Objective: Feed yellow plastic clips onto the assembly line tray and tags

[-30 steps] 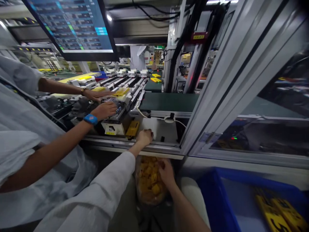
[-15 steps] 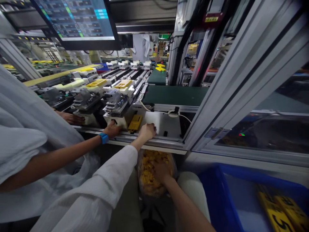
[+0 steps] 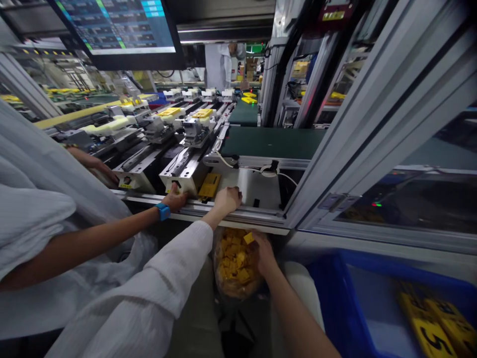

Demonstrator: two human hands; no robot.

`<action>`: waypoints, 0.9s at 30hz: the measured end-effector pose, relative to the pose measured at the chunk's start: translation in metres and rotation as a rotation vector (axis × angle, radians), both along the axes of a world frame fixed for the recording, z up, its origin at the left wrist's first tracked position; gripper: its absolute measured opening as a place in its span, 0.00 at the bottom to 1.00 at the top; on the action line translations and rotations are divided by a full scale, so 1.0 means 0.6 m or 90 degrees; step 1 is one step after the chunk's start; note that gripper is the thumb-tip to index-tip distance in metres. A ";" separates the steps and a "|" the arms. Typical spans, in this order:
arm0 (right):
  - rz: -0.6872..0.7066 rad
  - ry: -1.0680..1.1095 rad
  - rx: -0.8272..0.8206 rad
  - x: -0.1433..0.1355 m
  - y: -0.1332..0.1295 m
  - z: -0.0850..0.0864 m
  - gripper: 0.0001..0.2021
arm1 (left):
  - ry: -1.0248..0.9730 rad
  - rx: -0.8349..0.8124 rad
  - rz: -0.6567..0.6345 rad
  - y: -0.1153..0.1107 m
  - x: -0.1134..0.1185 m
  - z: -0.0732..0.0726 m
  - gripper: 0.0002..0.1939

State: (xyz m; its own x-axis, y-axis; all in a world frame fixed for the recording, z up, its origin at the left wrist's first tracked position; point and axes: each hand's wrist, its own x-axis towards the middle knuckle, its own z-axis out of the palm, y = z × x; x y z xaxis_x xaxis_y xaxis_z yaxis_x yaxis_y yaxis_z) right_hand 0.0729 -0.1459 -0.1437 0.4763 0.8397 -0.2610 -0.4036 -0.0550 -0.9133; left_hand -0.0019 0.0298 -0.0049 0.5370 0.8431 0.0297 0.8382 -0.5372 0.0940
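Observation:
My left hand (image 3: 228, 200), in a white sleeve, rests with curled fingers on the grey metal plate (image 3: 257, 185); what it holds, if anything, is hidden. Just left of it lies a flat yellow plastic casing (image 3: 209, 186). Lower down, my right hand (image 3: 265, 252) pinches a small yellow plastic piece (image 3: 249, 238) over the right side of a clear plastic bag (image 3: 231, 289). Many similar yellow pieces (image 3: 236, 258) fill the bag, which sits between my knees.
A co-worker's hand with a blue watch (image 3: 175, 200) touches a slide fixture (image 3: 182, 176); that person's other hand (image 3: 95, 166) is farther left. A green conveyor (image 3: 272, 142) runs behind the plate. A blue bin (image 3: 337, 298) with yellow parts stands at right, beside a metal frame post (image 3: 346, 114).
My right hand has risen out of the pieces in the bag, now with one yellow piece in its fingers. My left hand stays put. The nearby fixtures' carriages slid away from me.

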 end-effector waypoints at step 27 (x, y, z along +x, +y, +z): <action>0.392 -0.755 -0.103 -0.038 0.007 0.004 0.21 | 0.014 0.010 0.009 -0.004 0.002 0.007 0.20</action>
